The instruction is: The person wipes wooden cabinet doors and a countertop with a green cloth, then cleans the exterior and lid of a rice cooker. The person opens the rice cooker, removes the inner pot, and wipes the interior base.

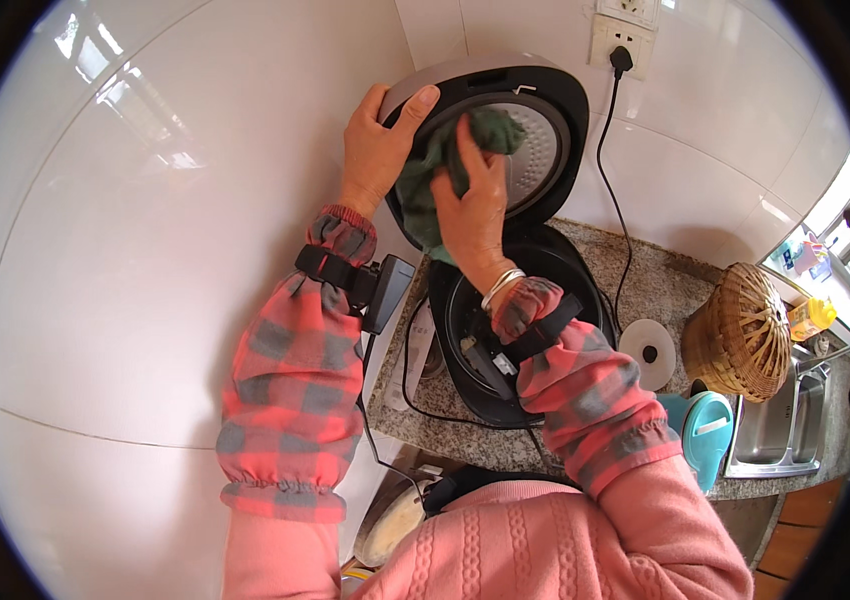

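A rice cooker stands on the counter with its lid (571,142) raised. My left hand (383,142) grips the lid's left rim, the thumb over the edge. With my right hand (473,202) I press a dark green cloth (421,202) against the inner metal plate (537,154) of the lid. Part of the cloth hangs down at the lid's lower left. Below my right wrist lies the cooker's dark round opening (567,262), partly hidden by my forearm.
Right of the cooker are a white round disc (647,354), a woven bamboo basket (729,334), a teal lidded container (708,431) and a steel sink (762,427). A black power cord (603,150) runs up to the wall socket (620,41). A tiled wall (132,300) bounds the left.
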### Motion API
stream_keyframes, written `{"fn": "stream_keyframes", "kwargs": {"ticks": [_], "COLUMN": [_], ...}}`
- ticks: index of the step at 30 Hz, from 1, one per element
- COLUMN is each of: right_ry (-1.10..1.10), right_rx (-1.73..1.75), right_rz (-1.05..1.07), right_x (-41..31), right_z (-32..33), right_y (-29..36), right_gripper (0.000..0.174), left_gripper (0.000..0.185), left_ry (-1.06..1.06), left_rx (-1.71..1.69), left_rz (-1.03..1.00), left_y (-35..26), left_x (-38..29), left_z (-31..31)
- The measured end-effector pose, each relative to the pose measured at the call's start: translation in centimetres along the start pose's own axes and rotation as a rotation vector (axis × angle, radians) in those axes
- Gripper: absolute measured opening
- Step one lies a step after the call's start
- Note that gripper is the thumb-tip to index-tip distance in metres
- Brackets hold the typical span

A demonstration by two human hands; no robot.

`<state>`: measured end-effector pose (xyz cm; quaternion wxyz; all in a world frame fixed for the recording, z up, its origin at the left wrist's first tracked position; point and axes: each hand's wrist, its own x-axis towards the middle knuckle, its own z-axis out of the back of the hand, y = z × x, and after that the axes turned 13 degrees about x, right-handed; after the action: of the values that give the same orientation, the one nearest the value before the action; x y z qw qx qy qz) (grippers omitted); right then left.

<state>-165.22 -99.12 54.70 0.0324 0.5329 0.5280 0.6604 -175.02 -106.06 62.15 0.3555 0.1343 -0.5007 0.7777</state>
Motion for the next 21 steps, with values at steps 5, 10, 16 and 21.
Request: {"fn": "stream_keyframes", "kwargs": {"ticks": [5, 10, 16, 21], "right_ry": [0.182, 0.366, 0.475, 0.507], "right_rx": [0.09, 0.119, 0.04, -0.207], "right_rz": [-0.058, -0.1, -0.205, -0.257], "right_x": [-1.6, -2.6, -3.1, -3.1], "right_z": [-0.4, 0.6, 2.5, 5.3], "right_y": [-0.5, -1.8, -4.0, -6.6], "right_gripper": [0.065, 0.065, 0.044, 0.029], "left_gripper": [0.06, 0.059, 0.061, 0.061], "left_ry": [-0.029, -0.038, -0.056, -0.038], "left_rx": [-0.029, -0.026, 0.053, 0.084], "left_rz": [-0.008, -0.037, -0.068, -0.059], "left_y": [0.0, -0.1, -0.2, -0.1], "left_x": [-0.1, -0.2, -0.2, -0.2], "left_z": [-0.2, -0.2, 0.1, 0.1]}}
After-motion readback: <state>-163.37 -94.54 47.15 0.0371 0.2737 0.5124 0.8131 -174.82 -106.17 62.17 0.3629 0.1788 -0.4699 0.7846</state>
